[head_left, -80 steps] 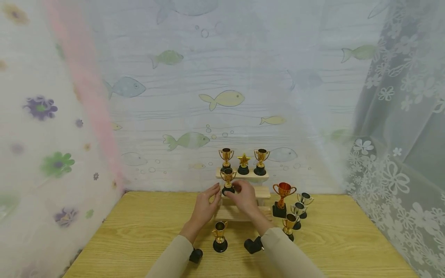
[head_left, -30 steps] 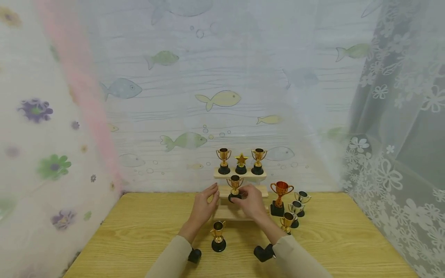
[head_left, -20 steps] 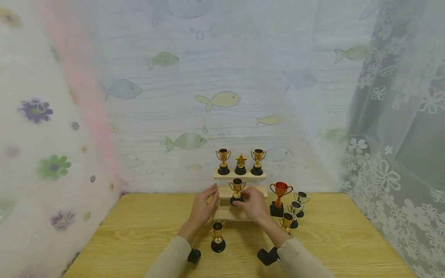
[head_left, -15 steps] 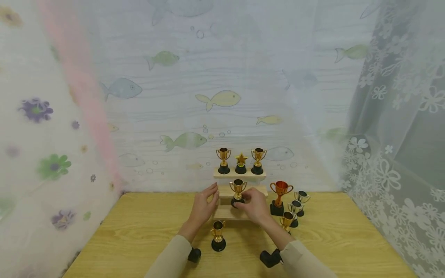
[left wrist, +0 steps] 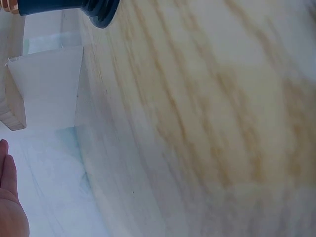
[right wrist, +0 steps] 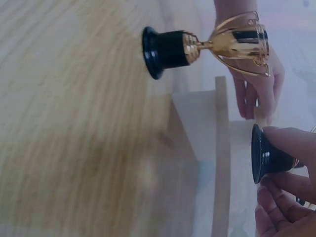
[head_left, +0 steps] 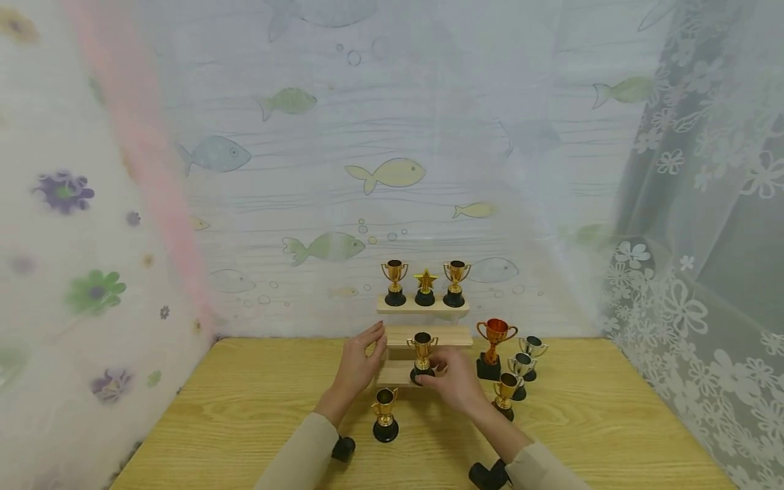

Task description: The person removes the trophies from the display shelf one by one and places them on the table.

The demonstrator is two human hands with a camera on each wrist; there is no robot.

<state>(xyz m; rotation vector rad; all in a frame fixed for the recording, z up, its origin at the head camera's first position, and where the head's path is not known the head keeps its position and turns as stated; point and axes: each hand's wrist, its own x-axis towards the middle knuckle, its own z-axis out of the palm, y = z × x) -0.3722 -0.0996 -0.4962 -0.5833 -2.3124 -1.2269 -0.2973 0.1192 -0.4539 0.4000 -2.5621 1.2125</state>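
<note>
Upright gold trophy (head_left: 422, 347), lower centre of the frame, held by the right hand (head_left: 456, 378), fingers clamped on its black base (right wrist: 270, 154), at a tiered wooden stand (head_left: 456, 335); left hand (head_left: 360, 364), fingers extended, by the stand's left edge.

Black piece (head_left: 346, 449), bottom centre of head view: partly behind left sleeve (head_left: 300, 452); kind untellable.
Second black piece (head_left: 486, 475), bottom, right of centre: partly behind right sleeve (head_left: 542, 469).
Rear silver trophy (head_left: 535, 348), right: partly behind front silver trophy (head_left: 523, 367).
Held trophy (right wrist: 276, 155), right-wrist view: cup largely cropped.
Left hand (left wrist: 11, 212), lower left, left-wrist view: cropped.
</note>
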